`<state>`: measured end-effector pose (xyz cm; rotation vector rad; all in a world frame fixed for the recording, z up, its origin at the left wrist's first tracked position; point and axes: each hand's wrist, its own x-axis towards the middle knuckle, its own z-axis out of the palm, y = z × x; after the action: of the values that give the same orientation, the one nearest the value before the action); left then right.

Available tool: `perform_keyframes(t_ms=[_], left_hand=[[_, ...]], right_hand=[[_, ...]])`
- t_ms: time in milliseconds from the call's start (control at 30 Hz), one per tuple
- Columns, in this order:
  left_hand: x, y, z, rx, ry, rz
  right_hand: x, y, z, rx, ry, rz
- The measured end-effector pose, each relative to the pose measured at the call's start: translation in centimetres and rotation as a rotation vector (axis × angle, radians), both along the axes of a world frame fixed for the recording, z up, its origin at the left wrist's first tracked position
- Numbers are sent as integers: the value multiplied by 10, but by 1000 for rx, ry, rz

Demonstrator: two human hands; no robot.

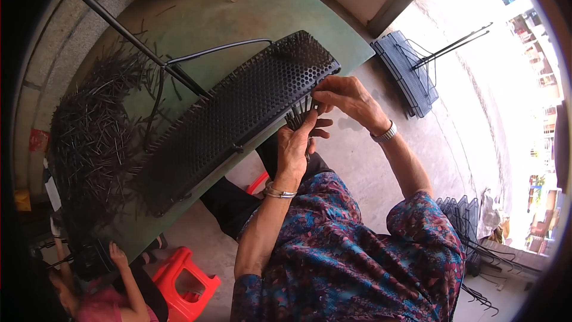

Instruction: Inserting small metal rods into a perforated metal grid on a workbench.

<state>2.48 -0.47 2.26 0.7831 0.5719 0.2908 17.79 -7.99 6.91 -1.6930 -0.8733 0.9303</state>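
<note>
A long black panel [238,110] full of round holes lies slanted on the green table, with short spikes sticking out along its far edge. Its dark metal handle [128,36] runs to the upper left, with braces on both sides. My left hand [292,146], just off the panel's near edge, is closed round a bunch of thin dark strips [294,118] that fan upward. Above it, my right hand [353,102] pinches its fingers together by the panel's right end, close to the strip tips. What sits between those fingertips is hidden.
A big heap of dark strips [89,143] covers the table's left part. The green table [286,0] has a curved edge. At lower left, another person's hand [118,254] shows near a red stool [185,286]. Similar black panels [405,74] stand on the floor at right.
</note>
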Motion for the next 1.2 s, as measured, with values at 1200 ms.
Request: perform_keyframes(t_ms=[1200], left_hand=[[-1,4,-10,-405,-42,51]], right_hand=[[22,33,-13,353,-729,-492]])
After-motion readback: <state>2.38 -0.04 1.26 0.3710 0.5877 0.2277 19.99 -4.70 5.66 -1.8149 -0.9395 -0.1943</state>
